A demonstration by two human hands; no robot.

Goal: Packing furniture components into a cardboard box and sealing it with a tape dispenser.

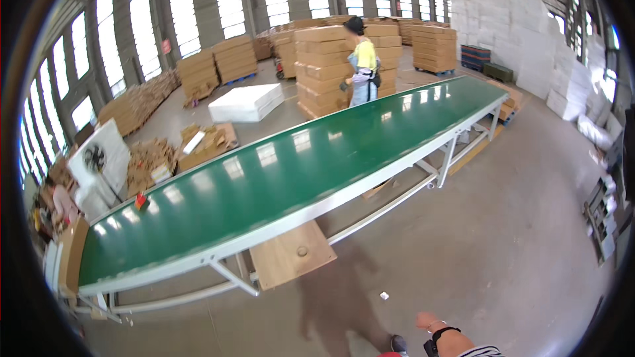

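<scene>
My right hand [428, 321] hangs low at the bottom of the view, with a dark band on its wrist and a striped sleeve behind it. Its fingers are hidden, and nothing held shows. My left hand is out of view. Before me a long conveyor with a green belt [297, 165] and a white frame runs from near left to far right. Nearest my right hand, a small white scrap [383, 295] lies on the floor. A shoe tip [398, 344] shows beside the hand. On the belt's far edge sits a small red item [141, 201].
A wooden board [291, 258] juts out under the conveyor. A brown carton [71, 258] stands at its left end. Beyond it, a person in yellow [364, 59] is beside stacked cartons [321, 73]. White foam blocks [529, 46] rise at the back right. A fan [94, 157] stands left.
</scene>
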